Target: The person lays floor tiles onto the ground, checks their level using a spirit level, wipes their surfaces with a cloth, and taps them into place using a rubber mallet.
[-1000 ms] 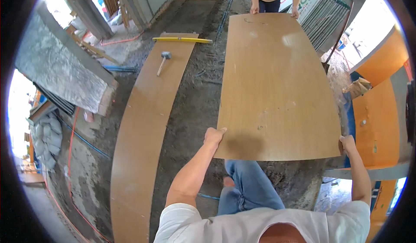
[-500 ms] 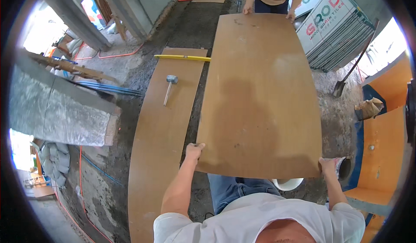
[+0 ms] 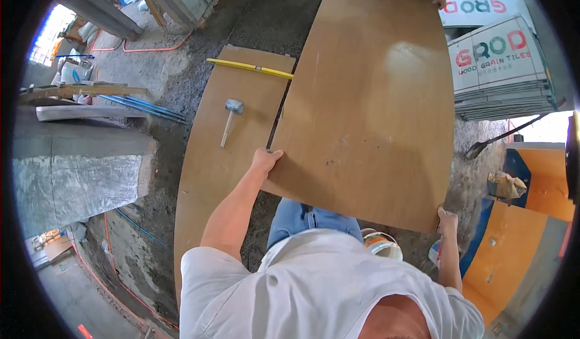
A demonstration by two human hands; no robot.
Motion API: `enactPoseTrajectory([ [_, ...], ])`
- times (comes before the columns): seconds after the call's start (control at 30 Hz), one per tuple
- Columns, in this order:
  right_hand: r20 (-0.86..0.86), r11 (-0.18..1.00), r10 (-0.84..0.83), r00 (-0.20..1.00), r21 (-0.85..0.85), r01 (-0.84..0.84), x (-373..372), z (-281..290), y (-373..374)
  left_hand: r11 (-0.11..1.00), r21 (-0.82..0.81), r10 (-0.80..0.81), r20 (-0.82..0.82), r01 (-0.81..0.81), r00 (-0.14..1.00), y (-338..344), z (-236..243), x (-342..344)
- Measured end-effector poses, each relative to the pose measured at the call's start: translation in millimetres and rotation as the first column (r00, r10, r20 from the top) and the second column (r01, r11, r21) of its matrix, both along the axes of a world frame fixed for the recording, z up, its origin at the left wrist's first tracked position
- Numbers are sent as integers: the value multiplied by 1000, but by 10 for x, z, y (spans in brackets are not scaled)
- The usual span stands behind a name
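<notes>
A large brown floor tile (image 3: 374,109) spans the middle of the view, held between me and a co-worker. My left hand (image 3: 266,159) grips its near left corner, thumb on the top face and fingers hidden beneath. At the near right corner, my right hand (image 3: 447,220) is closed on the edge. The co-worker's hands (image 3: 442,0) hold the far edge. A matching tile (image 3: 205,182) lies to the left, with a narrow dark gap showing between the two. On that tile rest a mallet (image 3: 233,106) and a yellow spirit level (image 3: 241,66).
Wet grey mortar (image 3: 260,16) covers the floor at the back. A tile stack (image 3: 504,97) stands at the far right, with a shovel (image 3: 477,150) and paper bag (image 3: 507,185) nearer. A bucket (image 3: 383,245) sits by my legs. A concrete block (image 3: 90,170) juts in at the left.
The held tile has shifted and turned slightly; the dark gap beside the left tile looks narrower. My view has moved too. Both hands keep their grip, and the co-worker still holds the far edge.
</notes>
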State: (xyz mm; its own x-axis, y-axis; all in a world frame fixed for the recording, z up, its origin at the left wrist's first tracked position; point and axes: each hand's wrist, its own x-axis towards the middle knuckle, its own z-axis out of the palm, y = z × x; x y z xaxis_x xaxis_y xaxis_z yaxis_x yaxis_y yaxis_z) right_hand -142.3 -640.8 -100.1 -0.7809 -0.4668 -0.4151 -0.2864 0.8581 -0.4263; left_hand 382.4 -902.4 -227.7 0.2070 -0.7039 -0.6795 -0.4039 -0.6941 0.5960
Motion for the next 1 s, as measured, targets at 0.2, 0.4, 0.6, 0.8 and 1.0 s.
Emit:
enactPoseTrajectory([
  [0.2,24,998,-22,999,67,21,-529,26,-1162,1000,7,16,-19,-16,1000,-918,-11,-511],
  [0.4,-74,987,-5,997,161,17,-918,137,-2276,996,93,9,-68,-3,998,-1923,-112,-770],
  [0.6,-29,954,-125,992,-280,112,-1061,-240,-3502,997,16,-80,35,79,996,-3067,-279,-848],
  [0.8,-203,971,37,979,240,12,-1125,90,-4461,999,-44,21,80,-17,997,-3988,-145,-1039],
  [1.0,-167,995,43,985,92,-28,-1551,-177,-5456,997,67,43,29,-45,999,-4916,163,-1136],
])
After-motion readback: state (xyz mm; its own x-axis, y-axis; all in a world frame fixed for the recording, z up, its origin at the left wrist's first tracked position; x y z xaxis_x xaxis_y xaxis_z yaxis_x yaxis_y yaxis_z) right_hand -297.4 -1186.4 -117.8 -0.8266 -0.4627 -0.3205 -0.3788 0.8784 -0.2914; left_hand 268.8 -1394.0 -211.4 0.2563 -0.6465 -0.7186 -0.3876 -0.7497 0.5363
